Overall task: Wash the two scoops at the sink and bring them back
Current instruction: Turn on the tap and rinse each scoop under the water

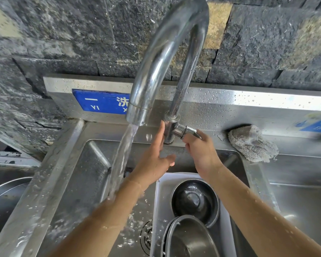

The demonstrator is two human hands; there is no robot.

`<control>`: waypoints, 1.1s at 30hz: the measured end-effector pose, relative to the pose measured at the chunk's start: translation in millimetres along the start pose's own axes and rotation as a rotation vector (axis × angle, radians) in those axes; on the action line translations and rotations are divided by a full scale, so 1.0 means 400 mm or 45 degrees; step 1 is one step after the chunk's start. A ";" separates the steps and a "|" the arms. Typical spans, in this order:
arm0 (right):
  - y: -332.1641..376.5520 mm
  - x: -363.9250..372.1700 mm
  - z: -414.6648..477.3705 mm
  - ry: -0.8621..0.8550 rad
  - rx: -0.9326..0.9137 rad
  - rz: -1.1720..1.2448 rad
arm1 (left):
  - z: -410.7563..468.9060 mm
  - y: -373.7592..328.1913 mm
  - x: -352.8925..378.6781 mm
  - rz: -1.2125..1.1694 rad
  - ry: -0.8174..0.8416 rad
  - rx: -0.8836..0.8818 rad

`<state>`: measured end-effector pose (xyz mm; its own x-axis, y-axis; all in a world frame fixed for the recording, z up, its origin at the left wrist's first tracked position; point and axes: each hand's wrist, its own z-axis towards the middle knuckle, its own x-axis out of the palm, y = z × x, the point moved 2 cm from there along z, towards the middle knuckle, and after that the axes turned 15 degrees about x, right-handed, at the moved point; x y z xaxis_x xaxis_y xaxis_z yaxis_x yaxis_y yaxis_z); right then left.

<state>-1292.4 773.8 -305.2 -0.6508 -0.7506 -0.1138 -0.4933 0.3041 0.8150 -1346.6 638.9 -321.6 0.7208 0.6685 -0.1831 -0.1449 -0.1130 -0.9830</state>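
Water pours from the curved steel faucet (156,75) into the sink basin (78,182) and splashes on my left forearm. My right hand (198,147) is closed around the faucet's lever handle (190,131) at the base. My left hand (154,156) is open, its fingertips resting against the faucet's base post. Two dark round metal scoops lie in a white tray (160,206) in the basin: one (195,201) below my right wrist, the other (189,238) at the bottom edge, partly cut off.
A grey dishcloth (252,143) lies on the sink ledge to the right. A drain strainer (146,236) sits beside the tray. A blue sign (100,102) is on the steel backsplash. Other basins lie left (6,197) and right (302,206). Dark stone wall behind.
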 end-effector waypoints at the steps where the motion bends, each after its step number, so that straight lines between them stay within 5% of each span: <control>1: -0.005 0.006 -0.003 0.000 0.022 0.068 | -0.001 0.002 -0.001 0.012 -0.017 -0.010; 7: -0.080 0.049 -0.032 0.004 0.059 0.212 | -0.025 0.016 -0.015 -0.043 -0.164 -0.094; 13: -0.171 0.170 -0.061 0.018 0.245 0.367 | -0.072 0.024 -0.044 -0.392 -0.553 -0.297; 22: -0.291 0.378 -0.104 -0.065 0.501 0.315 | -0.219 0.119 -0.129 -0.149 -0.771 -0.534; 33: -0.321 0.514 -0.066 -0.296 0.476 0.182 | -0.314 0.255 -0.239 -0.081 -0.834 -0.627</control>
<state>-1347.3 565.0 -418.3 -0.8184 -0.5475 -0.1745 -0.5358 0.6174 0.5759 -1345.4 471.1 -406.4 0.1539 0.9608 -0.2306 0.3068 -0.2683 -0.9132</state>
